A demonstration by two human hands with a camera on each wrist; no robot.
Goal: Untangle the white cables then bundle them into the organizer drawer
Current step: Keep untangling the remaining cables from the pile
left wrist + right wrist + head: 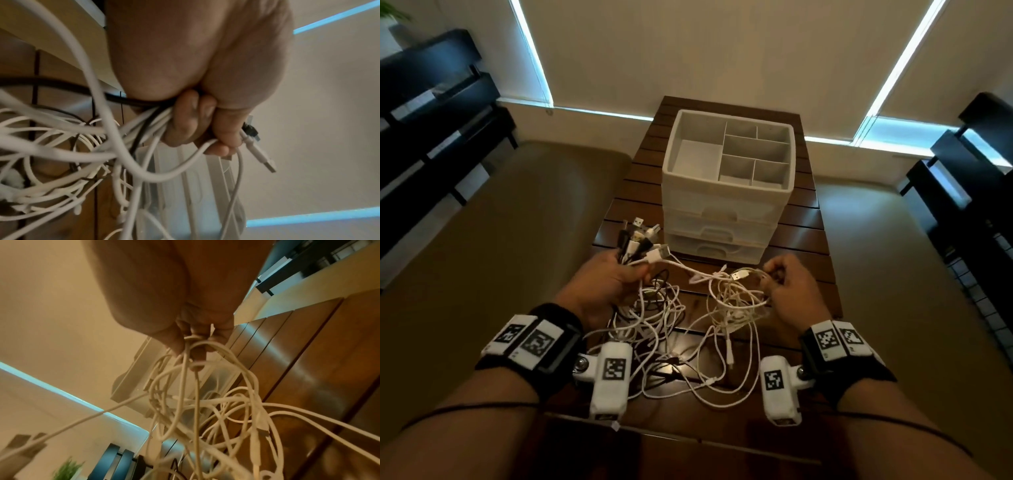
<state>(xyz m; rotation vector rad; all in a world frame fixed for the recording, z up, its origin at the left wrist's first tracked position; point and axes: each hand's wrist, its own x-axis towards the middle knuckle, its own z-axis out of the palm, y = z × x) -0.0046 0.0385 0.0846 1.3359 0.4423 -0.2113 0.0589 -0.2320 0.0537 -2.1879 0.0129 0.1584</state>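
Left hand (599, 284) fisted, right hand (792, 291) pinching, forearms extended.

We count one white plastic organizer (726, 192) with three stacked drawers and six open compartments in its top tray. One dark slatted wooden table (804, 246) bears it. We see two hands: our left hand (599, 284) and our right hand (791, 291), and each wrist carries one white camera block. The tangled white cables (688, 325) we cannot count singly; at least two black cables (61, 86) run among them.
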